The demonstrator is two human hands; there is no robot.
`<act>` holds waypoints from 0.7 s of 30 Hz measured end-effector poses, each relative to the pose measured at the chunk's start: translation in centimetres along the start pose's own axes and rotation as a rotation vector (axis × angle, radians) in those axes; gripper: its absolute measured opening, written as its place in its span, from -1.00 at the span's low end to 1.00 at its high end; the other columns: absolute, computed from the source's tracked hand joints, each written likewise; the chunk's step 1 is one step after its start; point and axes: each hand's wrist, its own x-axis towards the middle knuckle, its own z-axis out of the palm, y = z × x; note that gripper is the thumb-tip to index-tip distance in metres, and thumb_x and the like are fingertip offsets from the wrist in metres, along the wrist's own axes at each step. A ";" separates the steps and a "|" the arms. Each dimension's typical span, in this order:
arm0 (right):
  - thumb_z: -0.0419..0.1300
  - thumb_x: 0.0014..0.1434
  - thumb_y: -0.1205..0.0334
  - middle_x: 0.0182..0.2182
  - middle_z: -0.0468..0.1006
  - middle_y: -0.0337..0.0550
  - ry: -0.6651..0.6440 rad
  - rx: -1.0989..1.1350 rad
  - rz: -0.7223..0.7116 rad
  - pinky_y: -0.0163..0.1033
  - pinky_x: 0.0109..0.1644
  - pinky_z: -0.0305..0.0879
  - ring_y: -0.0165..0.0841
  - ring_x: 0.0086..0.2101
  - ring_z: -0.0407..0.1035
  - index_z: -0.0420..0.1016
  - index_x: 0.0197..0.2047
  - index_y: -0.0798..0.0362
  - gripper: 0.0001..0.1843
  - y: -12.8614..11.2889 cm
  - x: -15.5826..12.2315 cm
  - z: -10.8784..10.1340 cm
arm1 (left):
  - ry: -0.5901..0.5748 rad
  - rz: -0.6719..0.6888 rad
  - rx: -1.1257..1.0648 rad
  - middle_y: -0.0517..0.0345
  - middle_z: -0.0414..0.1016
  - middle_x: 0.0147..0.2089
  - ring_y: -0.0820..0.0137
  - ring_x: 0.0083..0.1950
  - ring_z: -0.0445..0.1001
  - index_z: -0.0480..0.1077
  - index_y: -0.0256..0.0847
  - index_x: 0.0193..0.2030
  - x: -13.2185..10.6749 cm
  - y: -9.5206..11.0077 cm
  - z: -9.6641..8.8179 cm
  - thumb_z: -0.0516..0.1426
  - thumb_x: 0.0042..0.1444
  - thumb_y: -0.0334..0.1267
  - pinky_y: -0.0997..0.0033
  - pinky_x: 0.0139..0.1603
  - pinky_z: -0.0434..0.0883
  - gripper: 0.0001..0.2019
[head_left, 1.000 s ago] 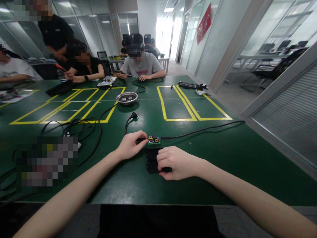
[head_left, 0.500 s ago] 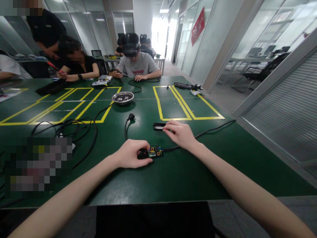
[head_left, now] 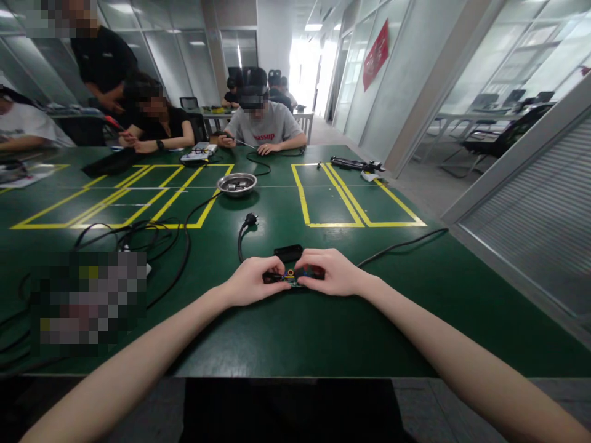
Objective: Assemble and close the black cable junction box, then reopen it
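A small green circuit board (head_left: 290,276) with orange and dark parts rests on the green table (head_left: 323,332) in front of me, cables leaving both ends. My left hand (head_left: 252,282) pinches its left end and my right hand (head_left: 333,271) pinches its right end, fingers curled on it. Just behind the hands lies a black rectangular cover (head_left: 288,252), untouched. A black cable (head_left: 401,243) runs from the board to the right, and a cord with a black plug (head_left: 250,218) curls away to the left rear.
A metal bowl (head_left: 237,183) with small parts sits mid-table between yellow tape rectangles (head_left: 323,203). Tangled black cables (head_left: 138,237) lie at left. A black tool (head_left: 355,163) rests far right. Several people sit and stand at the far side; a glass wall runs along the right.
My right hand left the black cover on the table behind the board and came back to grip the board's right end. My left hand has stayed on the board.
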 end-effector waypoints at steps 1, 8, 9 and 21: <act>0.31 0.28 0.10 -0.20 0.59 -0.13 -0.025 0.011 -0.009 -0.24 -0.19 0.39 -0.32 -0.29 0.51 0.57 -0.04 0.03 -0.76 -0.3 -0.3 -0.2 | 0.011 -0.007 -0.017 0.21 0.54 -0.33 0.44 -0.35 0.48 0.43 -0.22 -0.26 0.0 0.0 0.0 0.30 0.21 -0.09 0.50 -0.33 0.38 -0.76; 0.39 0.18 0.10 0.04 0.53 -0.05 -0.059 0.008 0.106 -0.19 -0.16 0.45 -0.30 -0.24 0.52 0.47 0.20 0.00 -0.47 -0.6 -0.6 -0.6 | 0.107 -0.049 -0.032 0.17 0.57 -0.28 0.39 -0.29 0.52 0.43 -0.20 -0.21 0.0 -0.2 -0.6 0.25 0.25 -0.04 0.43 -0.24 0.46 -0.74; 0.39 0.18 0.11 0.06 0.52 -0.05 -0.054 0.028 0.120 -0.18 -0.15 0.46 -0.30 -0.24 0.52 0.46 0.21 -0.01 -0.45 -0.6 -0.6 -0.5 | 0.115 -0.054 -0.035 0.17 0.57 -0.28 0.38 -0.28 0.52 0.43 -0.20 -0.21 0.0 -0.2 -0.6 0.24 0.25 -0.03 0.42 -0.23 0.47 -0.74; 0.48 0.04 0.13 -0.05 0.65 -0.04 -0.050 0.141 0.320 -0.09 -0.04 0.48 -0.18 -0.13 0.56 0.56 0.09 0.07 -0.45 -0.2 -0.4 0.2 | 0.122 -0.060 -0.056 0.15 0.57 -0.29 0.38 -0.28 0.53 0.43 -0.21 -0.21 0.1 -0.3 -0.7 0.25 0.24 -0.04 0.44 -0.25 0.47 -0.74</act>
